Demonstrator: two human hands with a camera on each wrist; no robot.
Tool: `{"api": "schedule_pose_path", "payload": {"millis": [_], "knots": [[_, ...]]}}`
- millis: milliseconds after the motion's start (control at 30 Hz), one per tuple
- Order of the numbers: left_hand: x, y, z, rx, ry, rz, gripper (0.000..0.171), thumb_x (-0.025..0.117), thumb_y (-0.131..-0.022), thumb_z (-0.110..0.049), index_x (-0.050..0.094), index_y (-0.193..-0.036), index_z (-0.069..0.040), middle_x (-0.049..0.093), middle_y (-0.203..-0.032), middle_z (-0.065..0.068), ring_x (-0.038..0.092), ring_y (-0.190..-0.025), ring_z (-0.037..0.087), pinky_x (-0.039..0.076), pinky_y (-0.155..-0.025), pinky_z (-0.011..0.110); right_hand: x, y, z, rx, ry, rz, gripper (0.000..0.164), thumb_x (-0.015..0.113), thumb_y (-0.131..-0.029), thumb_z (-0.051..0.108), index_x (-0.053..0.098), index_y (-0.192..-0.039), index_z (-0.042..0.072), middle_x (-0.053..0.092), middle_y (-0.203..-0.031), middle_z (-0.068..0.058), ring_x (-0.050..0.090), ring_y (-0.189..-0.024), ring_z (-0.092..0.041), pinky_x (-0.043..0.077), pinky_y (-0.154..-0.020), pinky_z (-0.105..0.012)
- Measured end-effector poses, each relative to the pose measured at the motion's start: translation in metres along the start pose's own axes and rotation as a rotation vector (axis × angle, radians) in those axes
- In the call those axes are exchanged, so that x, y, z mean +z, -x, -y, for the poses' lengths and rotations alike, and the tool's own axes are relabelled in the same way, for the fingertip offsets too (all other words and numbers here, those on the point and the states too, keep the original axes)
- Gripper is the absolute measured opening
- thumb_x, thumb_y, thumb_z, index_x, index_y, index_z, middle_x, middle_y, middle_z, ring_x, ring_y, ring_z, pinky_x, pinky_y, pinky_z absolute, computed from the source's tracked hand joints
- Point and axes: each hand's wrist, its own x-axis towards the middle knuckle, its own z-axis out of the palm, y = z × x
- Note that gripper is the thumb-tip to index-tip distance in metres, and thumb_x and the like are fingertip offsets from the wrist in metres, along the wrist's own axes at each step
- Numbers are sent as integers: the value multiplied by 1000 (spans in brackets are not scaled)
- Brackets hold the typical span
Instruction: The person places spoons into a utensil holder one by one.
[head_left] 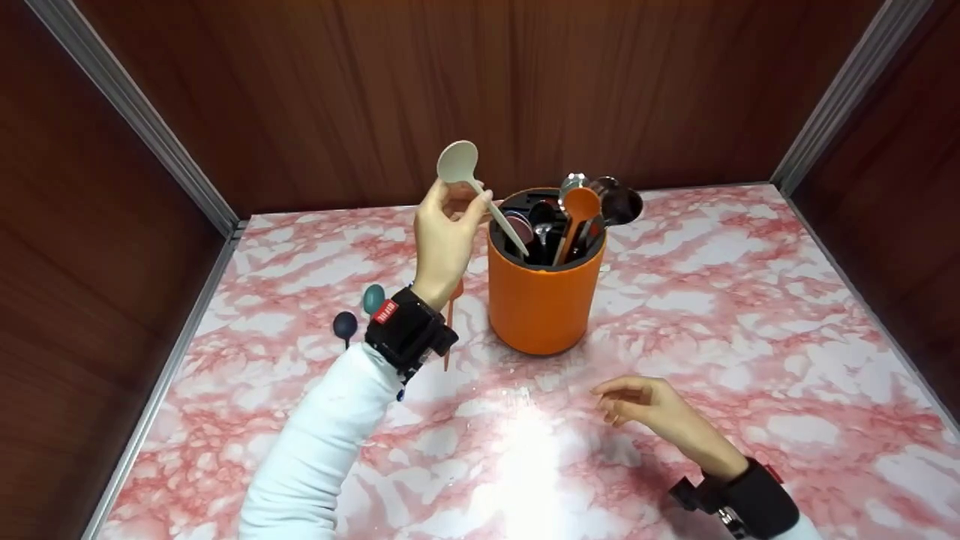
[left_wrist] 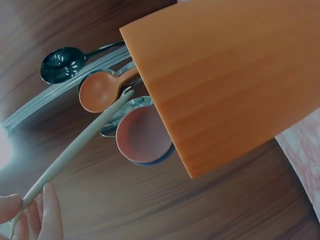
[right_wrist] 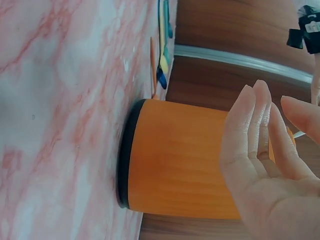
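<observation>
Left grip (head_left: 442, 244): thumb and fingers pinched on the cream spoon (head_left: 458, 160) by the handle, just under its round bowl.
Cream spoon: bowl above the left grip, handle slanting down to its right, tip just above the mouth of the orange utensil holder (head_left: 544, 315).
Orange utensil holder: upright on the table (head_left: 765, 300), lower than the left grip and just right of it.
Right grip (head_left: 649, 405): fingers loosely bent, holding nothing, well apart from the left grip, lower and to its right.
Holder's contents: orange spoon (head_left: 581, 204), dark ladle (head_left: 624, 206) and others, right of the left grip.
Laid out: teal spoon (head_left: 373, 299) and navy spoon (head_left: 345, 325), below and left of the left grip.
Snag risk: crowded utensils could block the descending tip.
Swivel risk: pinched near one end, the handle could turn if it strikes the rim.
Tipping risk: a sideways push could rock the holder, as the right grip isn't bracing it.
</observation>
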Motion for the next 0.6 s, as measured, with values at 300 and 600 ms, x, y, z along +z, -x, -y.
{"api": "schedule_pose_path", "payload": {"millis": [300, 600], "knots": [[-1, -6, 6, 32, -73, 54, 16, 64, -84, -3, 60, -96, 5, 64, -90, 18, 64, -77, 18, 57, -72, 22, 1, 2, -1, 47, -20, -8, 43, 59, -90, 17, 51, -120, -12, 67, -97, 1, 63, -83, -9, 57, -78, -28], [0, -9, 18, -23, -190, 108, 16, 65, -83, -5, 60, -95, 3, 65, -91, 18, 63, -81, 24, 54, -72, 19, 2, 4, -4, 47, -32, 21, 43, 55, -93, 19, 50, -122, -11, 66, -100, 12, 63, -86, -10, 56, -80, -27]]}}
